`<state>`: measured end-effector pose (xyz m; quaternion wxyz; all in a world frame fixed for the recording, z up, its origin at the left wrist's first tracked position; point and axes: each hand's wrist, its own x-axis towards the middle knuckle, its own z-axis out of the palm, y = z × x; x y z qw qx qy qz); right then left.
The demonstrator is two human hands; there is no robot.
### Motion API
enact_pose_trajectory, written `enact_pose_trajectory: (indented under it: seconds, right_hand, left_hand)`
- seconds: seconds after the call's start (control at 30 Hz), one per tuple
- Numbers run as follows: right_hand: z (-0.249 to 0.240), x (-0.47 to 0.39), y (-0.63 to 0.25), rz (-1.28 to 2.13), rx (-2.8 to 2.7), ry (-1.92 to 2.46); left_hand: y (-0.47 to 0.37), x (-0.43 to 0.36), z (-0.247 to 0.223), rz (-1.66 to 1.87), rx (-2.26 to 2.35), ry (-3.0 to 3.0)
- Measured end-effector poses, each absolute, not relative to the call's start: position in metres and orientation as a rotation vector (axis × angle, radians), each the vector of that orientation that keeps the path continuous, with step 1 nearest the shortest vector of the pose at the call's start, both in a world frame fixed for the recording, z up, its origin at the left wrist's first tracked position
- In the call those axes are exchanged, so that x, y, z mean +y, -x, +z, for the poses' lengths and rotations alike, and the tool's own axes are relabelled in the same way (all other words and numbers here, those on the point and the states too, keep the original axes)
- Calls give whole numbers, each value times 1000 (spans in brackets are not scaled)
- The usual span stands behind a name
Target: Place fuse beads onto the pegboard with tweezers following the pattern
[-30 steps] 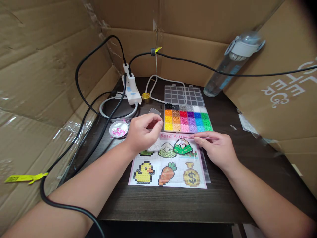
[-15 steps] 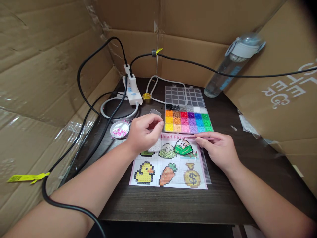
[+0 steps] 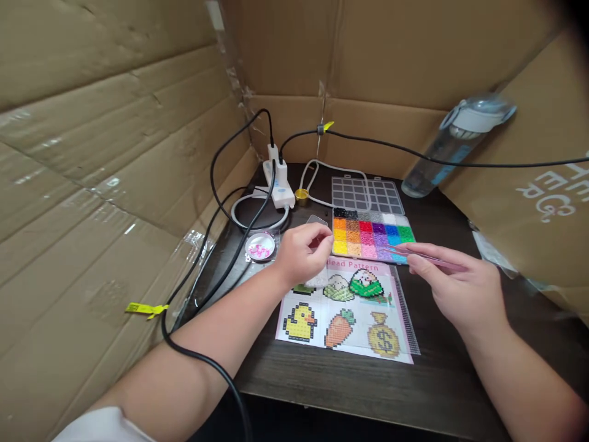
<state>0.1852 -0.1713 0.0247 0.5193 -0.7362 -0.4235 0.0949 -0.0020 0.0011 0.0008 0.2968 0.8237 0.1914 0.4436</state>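
Observation:
My right hand [image 3: 464,285] grips pink metal tweezers [image 3: 430,256], their tips over the lower compartments of the bead box [image 3: 339,252]. My left hand [image 3: 306,255] is curled closed above the left top corner of the bead pattern sheet [image 3: 294,347]; what its fingers hold, if anything, is hidden. Whitish beads [image 3: 317,280] show just beneath it, and a clear plastic lid [image 3: 317,219] behind it. On the sheet, at upper right, sits a green and white bead figure [image 3: 365,283] with a black outline.
A white dish [image 3: 260,247] with pink beads lies left of my left hand. Behind are a power strip [image 3: 281,191], a yellow round cup [image 3: 302,196] and a tilted water bottle [image 3: 446,153]. A black cable [image 3: 221,374] crosses my left forearm. Cardboard walls [image 3: 391,55] surround the table.
The view has turned, shifting the scene right and down. My right hand has moved the tweezers from the sheet's top edge to over the bead box. My left hand keeps its pose.

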Motion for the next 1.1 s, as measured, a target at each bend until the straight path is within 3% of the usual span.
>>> enact_pose_trajectory:
  seconds: [0.17, 0.33, 0.63, 1.1]
  right_hand:
    - [50, -168, -161, 217, -1377, 1640]
    - [43, -152, -130, 329, -1692, 1447]
    - [13, -147, -113, 406, -1455, 1547]
    - [6, -148, -115, 518, -1300, 1629]
  left_hand:
    - [2, 2, 0, 1198, 501, -2189]
    - [2, 2, 0, 1199, 509, -2191]
    - [1, 0, -1, 1213, 501, -2186]
    - [0, -1, -1, 1178, 520, -2179]
